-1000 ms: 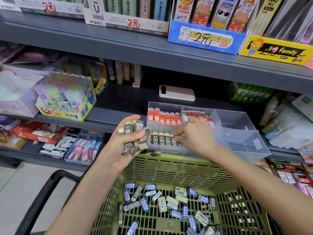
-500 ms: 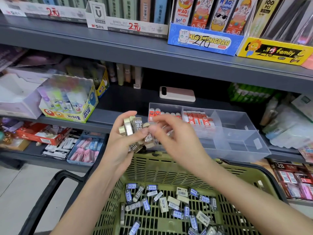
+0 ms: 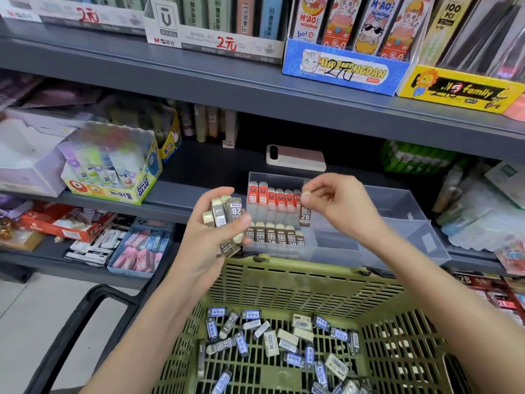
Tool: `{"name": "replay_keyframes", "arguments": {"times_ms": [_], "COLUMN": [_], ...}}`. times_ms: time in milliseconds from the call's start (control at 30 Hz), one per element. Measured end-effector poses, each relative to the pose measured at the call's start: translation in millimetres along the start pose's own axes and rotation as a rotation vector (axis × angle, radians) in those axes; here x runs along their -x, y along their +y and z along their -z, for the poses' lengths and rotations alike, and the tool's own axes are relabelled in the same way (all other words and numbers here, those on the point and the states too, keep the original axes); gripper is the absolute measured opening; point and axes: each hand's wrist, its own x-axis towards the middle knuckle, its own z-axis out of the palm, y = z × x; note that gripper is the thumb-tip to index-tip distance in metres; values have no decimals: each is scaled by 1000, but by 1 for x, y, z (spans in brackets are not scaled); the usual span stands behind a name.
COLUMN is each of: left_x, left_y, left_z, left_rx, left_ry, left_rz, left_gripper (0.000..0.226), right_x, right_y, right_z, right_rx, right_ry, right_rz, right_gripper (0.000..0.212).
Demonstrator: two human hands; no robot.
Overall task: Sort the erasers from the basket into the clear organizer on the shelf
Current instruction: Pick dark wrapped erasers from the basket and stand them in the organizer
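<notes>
one eraser [image 3: 305, 216], top end in right grip [image 3: 338, 206]

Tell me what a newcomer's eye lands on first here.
Centre frame, the left hand grips a bundle of brown 2B erasers, while the right hand pinches a single eraser over the clear organizer on the shelf. Below, the green basket holds scattered loose erasers.

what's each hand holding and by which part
Right hand pinches one brown 2B eraser by its pale top end; left hand grips a bunch of erasers around their sides.
</notes>
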Motion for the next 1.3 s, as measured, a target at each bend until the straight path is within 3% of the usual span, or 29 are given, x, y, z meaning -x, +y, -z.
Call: {"name": "replay_keyframes", "arguments": {"times_ms": [133, 267, 400, 700, 767, 833, 900, 1000, 1067, 1200, 1300], "left_x": [0, 0, -1, -4, -4, -3, -3, -1, -1, -1, -5], "left_y": [-2, -2, -2, -2, -2, -2, -1, 1, 0, -2, -2], "left_z": [1, 1, 1, 0, 0, 0, 1, 0, 0, 2, 4], "left_rx": [-6, 14, 49, 152, 167, 175, 164, 135, 105, 74, 92], "left_ry": [-8, 7, 33, 76, 56, 24, -17, -84, -99, -55, 49], "left_rz": [5, 23, 51, 102, 128, 149, 152, 137, 122, 96, 92], "left_gripper": [44, 45, 41, 21, 20, 23, 29, 43, 50, 34, 30], "right_x": [9, 8, 3, 7, 11, 16, 20, 21, 22, 24, 18], "right_y": [7, 16, 25, 20, 15, 6, -8, -32, -43, -50, -50], "right_z": [-19, -17, -11, -19, -22, -23, -28, -38, -44, -50, -46], "right_rx": [326, 295, 531, 995, 1064, 946, 593, 11, -111, -314, -754], "right_ry": [-38, -125, -14, -213, -165, 43, 181, -104, -224, -236, -211], "right_rz": [106, 66, 110, 152, 207, 309, 376, 206, 148, 109, -124], "right_gripper": [3, 2, 15, 39, 39, 33, 26, 23, 18, 13, 10]}}
